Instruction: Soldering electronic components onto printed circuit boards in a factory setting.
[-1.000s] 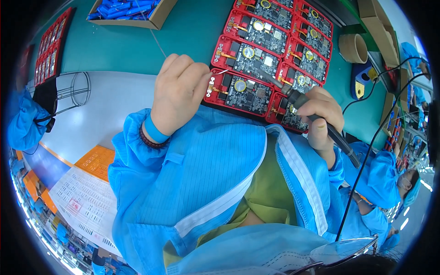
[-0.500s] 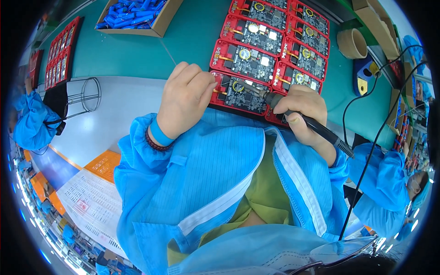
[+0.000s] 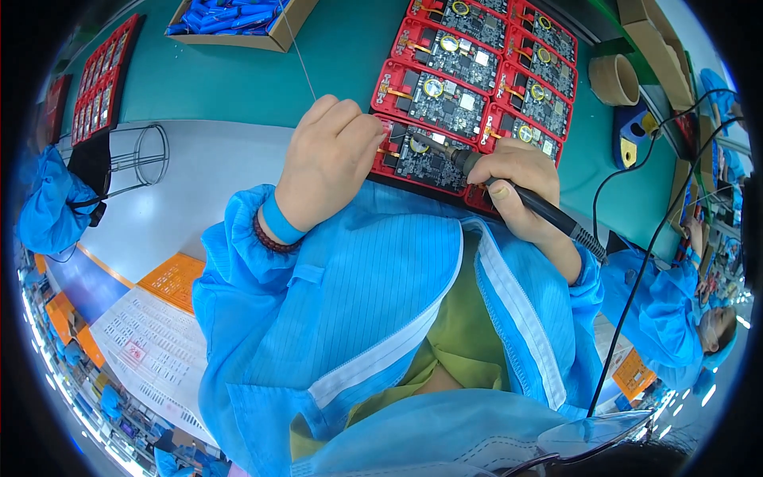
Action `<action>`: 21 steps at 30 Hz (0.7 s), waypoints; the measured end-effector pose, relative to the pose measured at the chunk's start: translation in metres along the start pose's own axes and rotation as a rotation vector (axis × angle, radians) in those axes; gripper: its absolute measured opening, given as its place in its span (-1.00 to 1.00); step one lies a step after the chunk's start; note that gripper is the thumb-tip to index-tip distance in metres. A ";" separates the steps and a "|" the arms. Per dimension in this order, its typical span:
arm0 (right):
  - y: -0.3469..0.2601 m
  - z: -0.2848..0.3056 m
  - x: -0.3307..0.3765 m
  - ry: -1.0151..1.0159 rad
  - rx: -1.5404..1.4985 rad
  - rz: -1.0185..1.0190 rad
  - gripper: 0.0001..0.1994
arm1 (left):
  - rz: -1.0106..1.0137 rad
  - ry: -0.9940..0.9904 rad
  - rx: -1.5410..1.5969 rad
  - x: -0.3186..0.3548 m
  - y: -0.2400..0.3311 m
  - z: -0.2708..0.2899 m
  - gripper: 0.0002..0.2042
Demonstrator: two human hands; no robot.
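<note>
My right hand (image 3: 520,187) grips a black-handled soldering iron (image 3: 548,213), its metal tip pointing left over the nearest circuit board (image 3: 433,169). The tip lies beside the board's round yellow-rimmed part (image 3: 419,144); whether it touches is too small to tell. Pinched in my left hand (image 3: 330,159) is a thin solder wire (image 3: 300,60). It runs up from behind the knuckles, and a short end shows past my fingertips at the board's upper left. The board sits in a red tray (image 3: 381,90) with several like boards in two columns.
A cardboard box (image 3: 292,28) of blue cylindrical parts stands at the back left. On the right are a brown round container (image 3: 613,79), a blue-and-yellow iron stand (image 3: 630,137) and the iron's black cable (image 3: 598,199). Another red tray (image 3: 107,75) lies far left, near a co-worker's blue sleeve (image 3: 56,195).
The trays and box have shifted slightly in the picture. My left hand has moved a little up and right, and more of the wire shows above it. Both hands keep their grips.
</note>
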State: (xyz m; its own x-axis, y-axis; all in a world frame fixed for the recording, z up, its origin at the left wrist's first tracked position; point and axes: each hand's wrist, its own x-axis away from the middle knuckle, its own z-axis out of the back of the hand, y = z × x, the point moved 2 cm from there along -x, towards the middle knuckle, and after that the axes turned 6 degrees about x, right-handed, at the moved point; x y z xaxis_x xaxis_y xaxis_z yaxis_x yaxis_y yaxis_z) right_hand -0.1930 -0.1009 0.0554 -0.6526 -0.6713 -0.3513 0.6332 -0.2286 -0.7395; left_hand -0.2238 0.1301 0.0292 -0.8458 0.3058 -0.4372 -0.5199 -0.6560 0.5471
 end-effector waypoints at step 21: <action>-0.008 0.064 0.056 0.607 0.032 -0.017 -0.55 | 0.009 0.372 -0.327 -0.094 -0.050 0.010 -0.79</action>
State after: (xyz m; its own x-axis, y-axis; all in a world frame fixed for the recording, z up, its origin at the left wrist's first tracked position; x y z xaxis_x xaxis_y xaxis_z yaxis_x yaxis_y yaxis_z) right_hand -0.2082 -0.1816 0.0784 -0.7775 -0.1478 -0.6112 0.6267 -0.2630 -0.7336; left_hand -0.1193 0.1415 0.0500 -0.7192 0.0710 -0.6912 -0.3976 -0.8578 0.3256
